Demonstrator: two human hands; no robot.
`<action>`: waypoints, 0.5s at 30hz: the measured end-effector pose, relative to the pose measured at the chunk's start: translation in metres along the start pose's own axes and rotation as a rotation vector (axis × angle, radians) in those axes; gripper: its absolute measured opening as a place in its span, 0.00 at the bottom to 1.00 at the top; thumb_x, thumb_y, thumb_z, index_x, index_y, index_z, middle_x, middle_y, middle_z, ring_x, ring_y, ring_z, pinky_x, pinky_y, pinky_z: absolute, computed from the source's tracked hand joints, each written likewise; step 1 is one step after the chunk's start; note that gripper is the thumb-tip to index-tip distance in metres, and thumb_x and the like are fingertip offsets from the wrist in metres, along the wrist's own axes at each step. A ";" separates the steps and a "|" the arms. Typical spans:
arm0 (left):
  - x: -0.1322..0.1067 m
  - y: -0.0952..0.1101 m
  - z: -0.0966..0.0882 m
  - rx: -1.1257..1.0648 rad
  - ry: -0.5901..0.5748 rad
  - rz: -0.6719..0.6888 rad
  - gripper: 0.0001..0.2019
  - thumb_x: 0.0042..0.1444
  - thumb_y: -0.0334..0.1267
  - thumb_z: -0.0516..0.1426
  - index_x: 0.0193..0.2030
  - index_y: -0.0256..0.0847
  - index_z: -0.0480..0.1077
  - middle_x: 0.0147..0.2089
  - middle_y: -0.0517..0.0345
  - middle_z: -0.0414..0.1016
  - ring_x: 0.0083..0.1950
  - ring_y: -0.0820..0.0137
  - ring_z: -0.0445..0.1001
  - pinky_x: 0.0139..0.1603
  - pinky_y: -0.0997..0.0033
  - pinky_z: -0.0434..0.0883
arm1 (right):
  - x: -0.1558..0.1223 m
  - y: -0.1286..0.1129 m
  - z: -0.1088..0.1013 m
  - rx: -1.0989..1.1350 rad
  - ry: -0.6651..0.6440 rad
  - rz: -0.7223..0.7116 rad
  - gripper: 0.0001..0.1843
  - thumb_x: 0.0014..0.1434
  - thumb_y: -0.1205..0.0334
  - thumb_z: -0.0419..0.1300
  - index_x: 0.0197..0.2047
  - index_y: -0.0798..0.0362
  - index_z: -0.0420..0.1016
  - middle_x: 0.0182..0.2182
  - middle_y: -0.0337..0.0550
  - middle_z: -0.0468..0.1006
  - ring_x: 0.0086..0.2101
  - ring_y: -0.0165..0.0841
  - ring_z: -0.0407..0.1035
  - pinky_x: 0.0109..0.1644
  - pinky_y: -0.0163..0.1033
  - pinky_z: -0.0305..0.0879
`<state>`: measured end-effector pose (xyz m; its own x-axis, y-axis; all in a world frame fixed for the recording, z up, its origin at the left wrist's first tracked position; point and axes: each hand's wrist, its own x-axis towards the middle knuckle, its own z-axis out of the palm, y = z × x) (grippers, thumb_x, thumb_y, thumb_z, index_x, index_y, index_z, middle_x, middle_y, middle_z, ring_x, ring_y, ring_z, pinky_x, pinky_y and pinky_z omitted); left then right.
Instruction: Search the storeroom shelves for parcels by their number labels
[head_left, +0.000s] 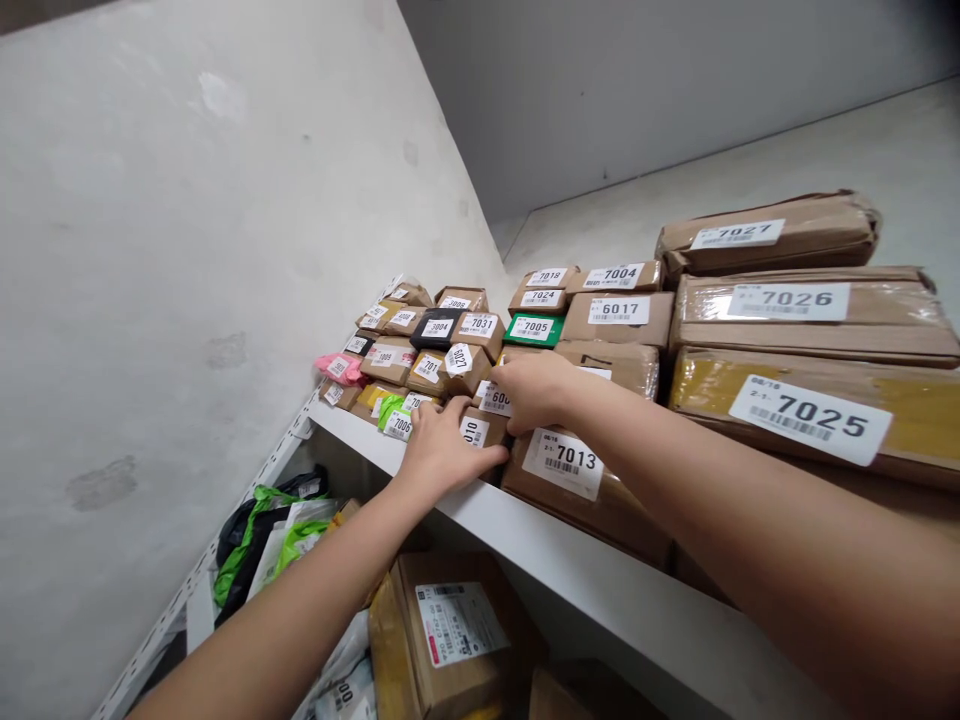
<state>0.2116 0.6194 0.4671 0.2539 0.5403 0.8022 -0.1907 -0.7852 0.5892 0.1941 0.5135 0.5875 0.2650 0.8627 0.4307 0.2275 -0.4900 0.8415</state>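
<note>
My left hand [442,448] is at the front of the upper shelf. Its fingers and thumb are closed around a small cardboard box [491,428] whose label partly reads "010". My right hand [534,392] grips the right end of another small cardboard box [484,397], labelled "600" with the rest covered. That second box rests just above the first. Right beside my right hand lies a larger brown box [562,465] marked 7013. A bright green parcel [396,418] marked 7006 is just left of my left fingers.
The white shelf edge [540,560] slants across below my hands. Large boxes, including box 7025 [795,405], are stacked at the right. Smaller labelled parcels, among them a green parcel [517,328], fill the back. Beneath stand a taped box [457,570] and bagged parcels [251,545]. A wall [150,250] borders the left.
</note>
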 end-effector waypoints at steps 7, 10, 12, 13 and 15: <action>0.001 -0.001 0.000 0.009 -0.003 -0.002 0.40 0.39 0.54 0.62 0.63 0.48 0.67 0.49 0.45 0.60 0.62 0.45 0.60 0.62 0.53 0.63 | 0.002 -0.014 -0.004 0.032 -0.011 0.139 0.26 0.46 0.65 0.70 0.50 0.60 0.77 0.44 0.56 0.81 0.45 0.48 0.76 0.48 0.48 0.73; 0.001 -0.001 0.001 0.007 0.016 0.004 0.41 0.39 0.54 0.62 0.64 0.48 0.67 0.49 0.44 0.60 0.63 0.45 0.61 0.63 0.54 0.62 | 0.002 -0.015 -0.003 0.042 0.018 0.157 0.21 0.47 0.69 0.68 0.47 0.62 0.78 0.44 0.58 0.81 0.46 0.49 0.76 0.48 0.48 0.73; 0.000 -0.001 0.000 0.010 0.018 -0.004 0.41 0.39 0.54 0.62 0.64 0.48 0.66 0.50 0.43 0.61 0.63 0.44 0.61 0.63 0.53 0.62 | 0.002 -0.014 -0.002 0.053 0.036 0.153 0.20 0.47 0.69 0.69 0.45 0.62 0.79 0.42 0.58 0.82 0.44 0.48 0.77 0.46 0.46 0.74; 0.000 -0.001 0.000 0.014 0.018 -0.007 0.41 0.40 0.55 0.62 0.65 0.48 0.66 0.50 0.43 0.61 0.63 0.44 0.61 0.62 0.53 0.63 | 0.003 -0.013 -0.002 0.060 0.043 0.156 0.20 0.46 0.68 0.70 0.45 0.62 0.79 0.42 0.57 0.82 0.44 0.48 0.77 0.45 0.45 0.75; 0.000 -0.001 0.000 0.022 0.024 -0.009 0.41 0.40 0.54 0.62 0.65 0.49 0.66 0.50 0.43 0.61 0.63 0.44 0.61 0.62 0.53 0.63 | 0.005 -0.010 -0.002 0.076 0.048 0.174 0.22 0.44 0.68 0.71 0.45 0.61 0.79 0.41 0.57 0.82 0.43 0.48 0.77 0.44 0.44 0.75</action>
<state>0.2121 0.6204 0.4668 0.2327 0.5543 0.7992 -0.1672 -0.7867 0.5943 0.1910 0.5231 0.5814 0.2622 0.7685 0.5836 0.2528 -0.6384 0.7270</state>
